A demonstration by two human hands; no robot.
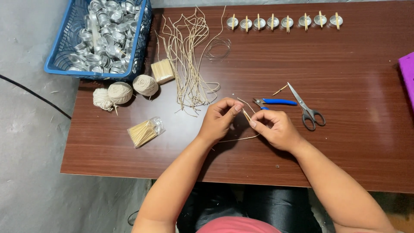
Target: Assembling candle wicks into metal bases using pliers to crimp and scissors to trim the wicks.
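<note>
**Wick and stick held between two hands, mid-table**

Position: both hands sit over the middle of the table [345, 142], near its front edge. Between them, a short wooden stick [246, 115] and a length of pale wick [239, 139], which loops down and trails on the table below the hands.

Handling, judged: the wick looks light, limp and thin, probably waxed, so slightly springy; it holds a curve rather than falling flat. The stick looks stiff but thin, likely to snap if bent. Both are small enough to slip from a loose pinch. Best held close to the point where stick and wick meet, with fingertips only.

Grip: left hand [218, 121] is closed to a narrow fingertip pinch, thumb against forefinger, at the upper end of the stick. Right hand [276, 128] is likewise pinched narrow on the stick's lower part; whether it also traps the wick, I cannot tell.

Nearby: blue pliers [276, 102] and scissors [307, 108] just beyond the right hand; loose wicks [189, 60] further back; bagged sticks [144, 132] to the left; blue basket [64, 47] of metal cups at the far left corner.
</note>
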